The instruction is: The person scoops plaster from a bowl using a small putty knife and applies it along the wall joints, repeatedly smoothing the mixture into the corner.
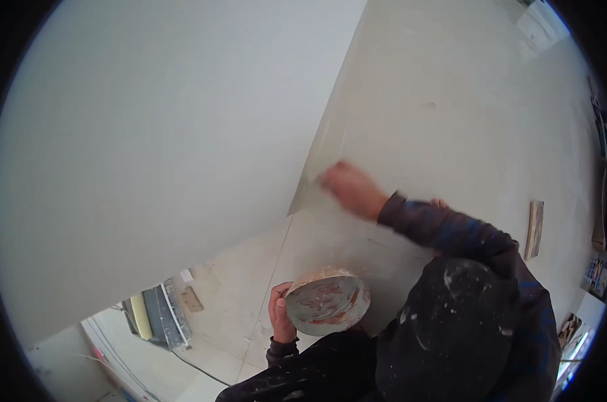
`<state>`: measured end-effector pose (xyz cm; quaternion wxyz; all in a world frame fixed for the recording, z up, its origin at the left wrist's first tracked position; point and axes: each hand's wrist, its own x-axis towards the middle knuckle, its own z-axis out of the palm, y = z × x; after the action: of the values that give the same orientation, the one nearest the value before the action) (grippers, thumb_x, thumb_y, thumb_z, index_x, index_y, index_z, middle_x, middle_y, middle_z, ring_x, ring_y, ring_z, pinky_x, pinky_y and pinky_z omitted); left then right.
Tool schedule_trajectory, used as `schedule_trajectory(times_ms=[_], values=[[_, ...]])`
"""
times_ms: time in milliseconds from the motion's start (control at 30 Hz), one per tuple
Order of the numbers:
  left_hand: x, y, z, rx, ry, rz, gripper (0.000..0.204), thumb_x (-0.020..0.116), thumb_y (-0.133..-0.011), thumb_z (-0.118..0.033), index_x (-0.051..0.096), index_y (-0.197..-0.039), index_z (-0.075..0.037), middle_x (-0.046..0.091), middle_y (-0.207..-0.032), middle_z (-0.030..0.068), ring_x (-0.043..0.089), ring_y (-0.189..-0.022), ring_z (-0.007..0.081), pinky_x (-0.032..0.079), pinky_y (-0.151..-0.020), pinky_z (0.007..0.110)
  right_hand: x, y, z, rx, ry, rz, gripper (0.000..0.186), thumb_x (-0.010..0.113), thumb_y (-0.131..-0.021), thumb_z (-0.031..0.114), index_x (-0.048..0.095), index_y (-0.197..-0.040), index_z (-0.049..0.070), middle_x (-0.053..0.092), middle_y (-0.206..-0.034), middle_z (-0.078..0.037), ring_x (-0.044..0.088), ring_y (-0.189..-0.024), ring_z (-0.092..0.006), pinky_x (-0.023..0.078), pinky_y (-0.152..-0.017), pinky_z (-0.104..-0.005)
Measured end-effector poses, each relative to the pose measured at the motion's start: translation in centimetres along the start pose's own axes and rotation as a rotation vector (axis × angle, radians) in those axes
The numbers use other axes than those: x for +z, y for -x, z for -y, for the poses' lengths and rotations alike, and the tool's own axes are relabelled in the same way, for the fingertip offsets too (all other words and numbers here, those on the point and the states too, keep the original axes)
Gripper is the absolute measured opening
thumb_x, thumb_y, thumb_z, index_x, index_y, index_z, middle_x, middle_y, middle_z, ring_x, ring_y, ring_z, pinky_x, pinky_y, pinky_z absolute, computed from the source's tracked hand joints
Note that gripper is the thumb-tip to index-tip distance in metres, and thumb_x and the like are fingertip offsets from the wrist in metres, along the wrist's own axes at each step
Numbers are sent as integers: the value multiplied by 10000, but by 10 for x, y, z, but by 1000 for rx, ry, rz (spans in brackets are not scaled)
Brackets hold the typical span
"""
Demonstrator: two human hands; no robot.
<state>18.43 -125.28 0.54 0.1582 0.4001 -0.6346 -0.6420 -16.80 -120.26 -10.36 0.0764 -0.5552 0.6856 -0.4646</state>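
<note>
A person's right hand (349, 188), blurred so its grip cannot be told, works the wall corner (330, 134) at twelve o'clock of the pan (327, 301), gripped level by left fingers (280, 309); steady, even strokes would suit.

The wall (149, 134) presents a smooth, matt, off-white skim with no visible texture, and the adjoining wall face (451, 100) past the corner is a shade creamier, equally matt, with faint marks. The round pan (328, 300) in the left hand (281, 313) appears to be metal, dull grey inside, crusted with dried pale compound along the rim and streaked reddish-brown. The sleeves (444, 228) are dark woven cloth, spattered with white flecks, and the floor (243, 301) reads as pale, matt sheet material with visible seams.
</note>
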Motion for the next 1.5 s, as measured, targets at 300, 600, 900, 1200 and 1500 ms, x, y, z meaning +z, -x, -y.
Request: schedule_trajectory(times_ms=[300,600,900,1200,1500], values=[[-8,4,6,-15,109,-1,693,505,-1020,-618,556,-1252,34,634,-1172,126,600,-1092,190,476,-973,351,-92,-75,-72,219,346,-68,290,554,-915,-45,630,-1192,-7,682,-1078,-196,616,-1110,-361,519,-932,-435],[-16,8,5,-67,110,54,695,499,-1024,-618,545,-1254,36,637,-1171,132,604,-1089,192,482,-967,352,1,-4,9,-13,189,41,294,591,-846,-38,640,-1132,11,667,-1022,-166,624,-1035,-365,530,-913,-452],[-19,6,6,-39,86,46,692,496,-1027,-620,542,-1256,32,630,-1187,133,605,-1098,196,486,-975,355,11,20,70,25,-103,277,280,624,-869,10,646,-1148,14,706,-959,-130,629,-1056,-337,537,-912,-435],[-4,16,-8,-45,150,10,690,484,-1035,-613,543,-1269,33,629,-1200,135,598,-1115,194,485,-983,352,38,31,77,-320,463,105,259,606,-856,128,628,-1073,-12,663,-1088,-156,616,-1061,-297,519,-946,-396],[-12,16,3,-49,150,8,676,483,-1042,-604,549,-1272,27,635,-1190,126,597,-1118,194,473,-998,359,-17,-1,36,476,-617,170,333,750,-908,84,645,-1214,7,734,-1135,-156,701,-993,-273,551,-909,-368]])
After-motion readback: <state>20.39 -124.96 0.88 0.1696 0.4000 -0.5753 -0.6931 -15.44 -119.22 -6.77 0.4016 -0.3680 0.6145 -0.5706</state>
